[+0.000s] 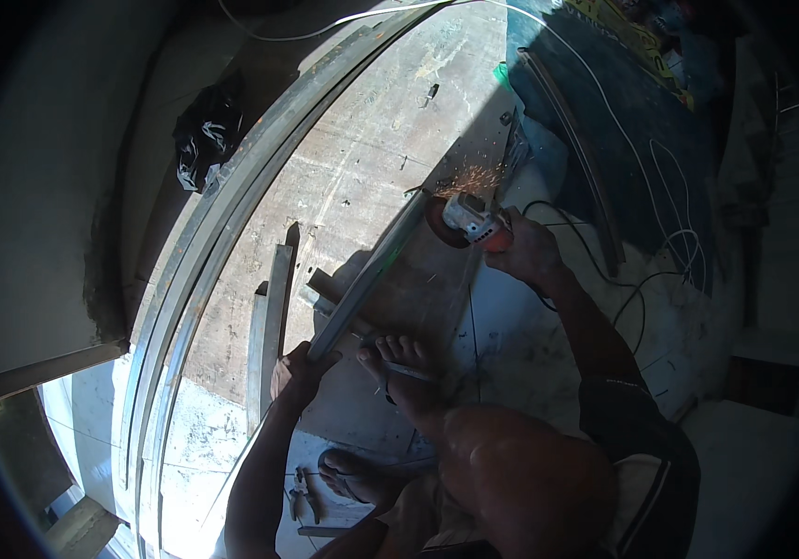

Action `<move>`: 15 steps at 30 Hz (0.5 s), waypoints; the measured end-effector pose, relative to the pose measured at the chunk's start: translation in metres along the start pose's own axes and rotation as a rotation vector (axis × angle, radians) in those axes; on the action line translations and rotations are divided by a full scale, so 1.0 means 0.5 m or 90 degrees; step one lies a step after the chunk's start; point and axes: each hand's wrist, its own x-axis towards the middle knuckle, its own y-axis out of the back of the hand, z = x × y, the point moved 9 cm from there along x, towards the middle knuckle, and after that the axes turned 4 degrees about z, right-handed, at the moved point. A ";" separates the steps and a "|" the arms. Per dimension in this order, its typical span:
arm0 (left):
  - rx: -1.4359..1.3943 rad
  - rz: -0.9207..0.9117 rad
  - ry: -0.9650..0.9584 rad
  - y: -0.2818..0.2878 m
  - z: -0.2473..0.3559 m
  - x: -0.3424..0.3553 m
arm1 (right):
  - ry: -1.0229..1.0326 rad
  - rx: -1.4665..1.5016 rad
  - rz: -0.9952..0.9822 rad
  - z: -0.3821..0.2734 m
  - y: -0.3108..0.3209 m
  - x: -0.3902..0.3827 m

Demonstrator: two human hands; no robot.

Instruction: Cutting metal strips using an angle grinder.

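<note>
My right hand is wrapped round an angle grinder. Its disc meets the far end of a square metal tube, and orange sparks fly off beyond it. Down at the near end of that tube, my left hand grips it with the fingers closed. The tube slants away to the right and rests across a short metal piece lying on the board. My sandalled foot is close beside the tube, to the right of my left hand.
Long metal bars run along the left side of the wooden board. Two short tubes lie left of the work. Pliers are near my other foot. A black plastic bag sits far left; a dark cable trails at right.
</note>
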 end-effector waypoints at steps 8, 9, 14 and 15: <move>0.004 0.011 0.006 0.000 -0.001 -0.005 | -0.001 -0.023 -0.016 0.002 -0.011 0.019; 0.005 0.006 0.003 -0.001 0.001 -0.005 | 0.000 -0.023 -0.019 0.003 -0.012 0.022; 0.028 0.001 0.012 -0.001 -0.002 -0.003 | 0.011 -0.041 -0.031 0.008 -0.011 0.023; 0.025 -0.004 0.011 -0.003 -0.002 -0.003 | 0.017 -0.049 -0.029 0.008 -0.010 0.022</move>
